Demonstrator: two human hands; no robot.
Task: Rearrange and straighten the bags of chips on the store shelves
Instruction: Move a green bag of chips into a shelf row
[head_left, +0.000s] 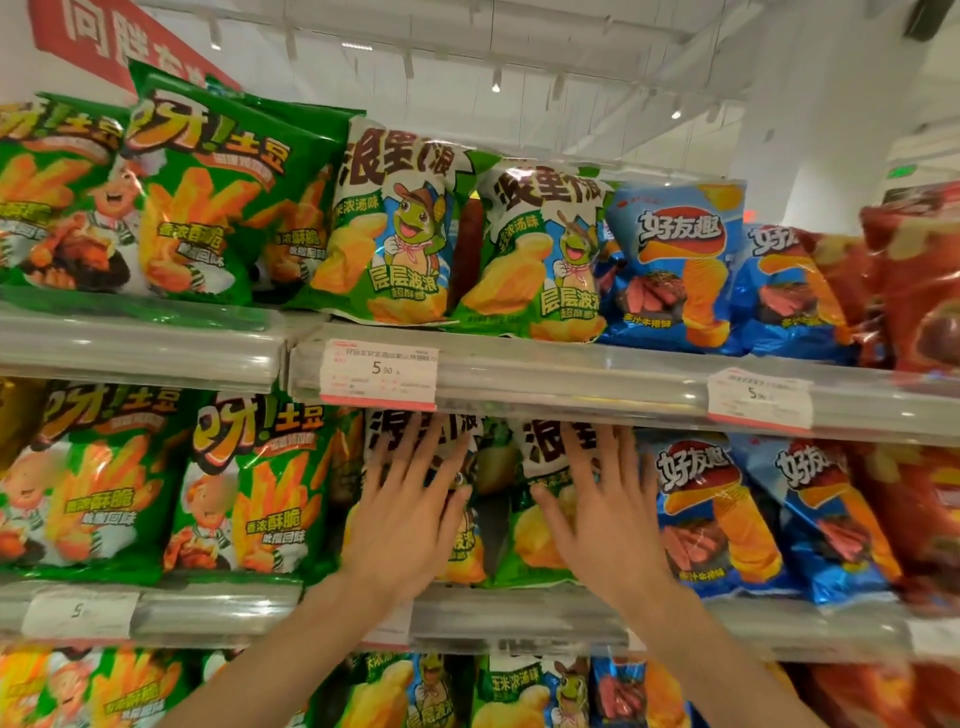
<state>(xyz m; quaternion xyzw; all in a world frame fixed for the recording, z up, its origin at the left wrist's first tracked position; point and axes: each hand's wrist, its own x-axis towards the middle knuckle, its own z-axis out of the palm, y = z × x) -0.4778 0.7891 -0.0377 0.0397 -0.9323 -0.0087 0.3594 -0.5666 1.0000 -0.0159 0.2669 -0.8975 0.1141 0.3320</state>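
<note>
On the middle shelf stand two green-and-white chip bags with a turtle mascot. My left hand (410, 499) lies flat, fingers spread, on the left bag (462, 545). My right hand (597, 499) presses flat on the right bag (530, 540) the same way. Neither hand grips anything. Both bags are largely hidden by my hands and by the shelf rail above. Two matching turtle bags (395, 228) (540, 254) stand upright on the top shelf directly above.
Green fries bags (249, 488) fill the left of each shelf; blue bags (711, 514) and red bags (930, 291) fill the right. Clear shelf rails carry price tags (378, 371). A lower shelf (519, 623) holds more bags below my forearms.
</note>
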